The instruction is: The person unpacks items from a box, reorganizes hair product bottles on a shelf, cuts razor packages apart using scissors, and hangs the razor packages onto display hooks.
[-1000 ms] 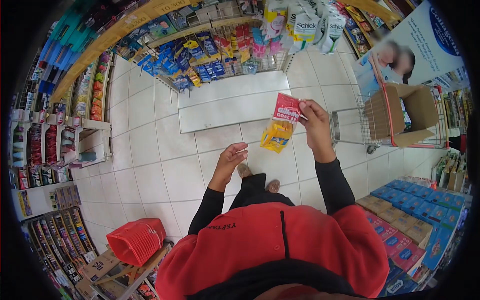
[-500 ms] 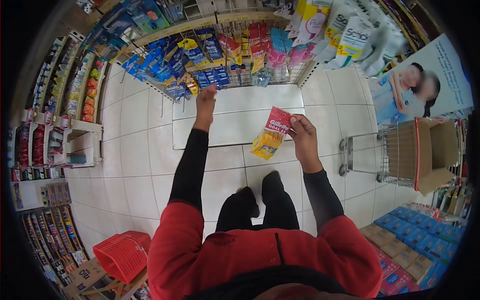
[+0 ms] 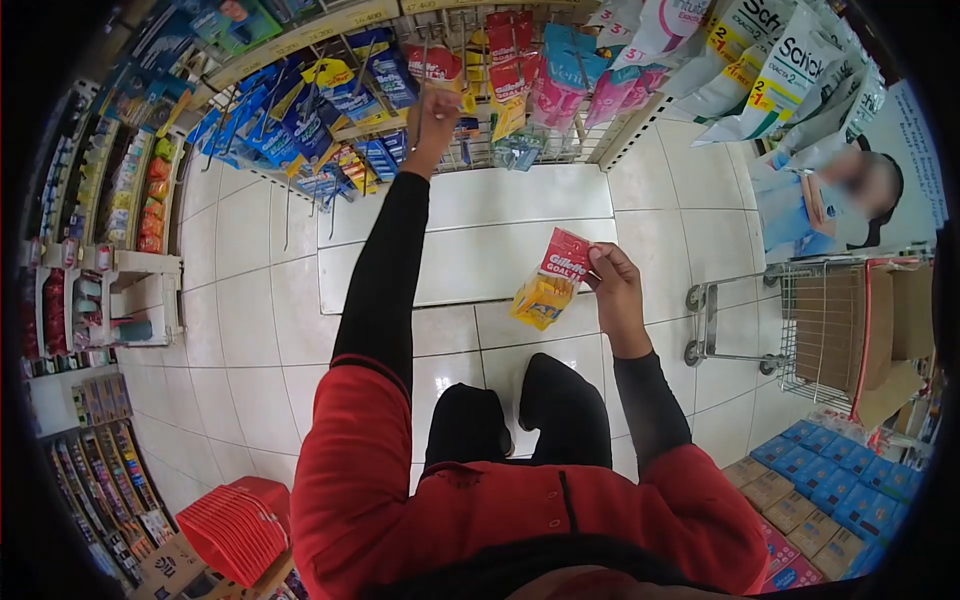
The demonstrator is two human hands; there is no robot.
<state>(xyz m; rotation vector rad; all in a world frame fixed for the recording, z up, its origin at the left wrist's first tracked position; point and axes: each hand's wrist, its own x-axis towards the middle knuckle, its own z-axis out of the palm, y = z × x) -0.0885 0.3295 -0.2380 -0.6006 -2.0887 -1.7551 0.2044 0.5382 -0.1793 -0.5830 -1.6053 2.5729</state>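
My right hand (image 3: pixel 621 302) pinches the top corner of a red and yellow Gillette razor pack (image 3: pixel 562 270), which hangs tilted over the floor. At the rack, my left hand (image 3: pixel 436 125) is raised in front of a red razor pack (image 3: pixel 432 63) on a hook and covers its lower part. Its fingers look curled in, and I cannot make out whether they grip the pack or the hook. To its right hang more red Gillette packs (image 3: pixel 512 75). Blue and yellow razor packs (image 3: pixel 335 85) hang to its left.
A white plinth (image 3: pixel 470 235) runs below the rack. White Schick packs (image 3: pixel 790 75) stick out at upper right. A wire trolley with a cardboard box (image 3: pixel 825 315) stands right, above stacked boxes (image 3: pixel 820 480). Red baskets (image 3: pixel 240 525) are lower left; shelves (image 3: pixel 120 190) line the left.
My left hand has moved up and right to the red packs on the rack. My right hand still holds its razor pack, slightly lower and further right. The view has shifted toward the rack.
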